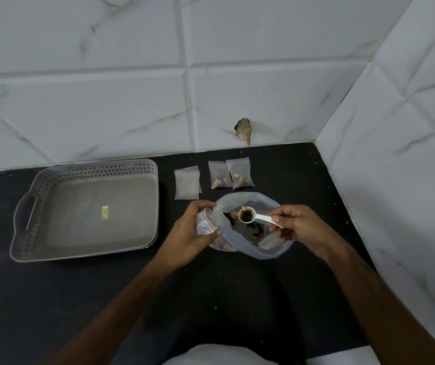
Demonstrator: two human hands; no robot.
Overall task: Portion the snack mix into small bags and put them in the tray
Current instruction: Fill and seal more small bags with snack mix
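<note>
One grey perforated tray (26, 227) sits at the left of the black counter (237, 299), holding nothing but a small yellow mark on its floor. Its stiff walls and the cut-out handle on its left end look like the natural places to lift it, though it probably need not move at all.

Right of the tray lie the small bags: a flat, seemingly unfilled one (186, 186) nearest it, then two filled bags (230, 175) side by side, touching or slightly overlapping, close to the tiled wall (132, 75). These will likely be light, limp and slippery; a pinch at the top edge above the contents should carry them without spilling, if they are sealed, which I cannot tell.

In front of them stands the large clear bag (250, 248) of snack mix, its mouth spread wide. The left hand (195, 233) curls around the bag's left rim, thumb and fingers bunching the soft film to keep it open. The film gives no support of its own, so that hold matters.

Over the mouth hangs a white scoop (246, 216), heaped with dark and tan pieces. The right hand (298, 227) pinches the end of its thin handle between thumb and fingertips. The scoop is rigid but the load sits loose, so it should stay level until it is over a small bag.
</note>
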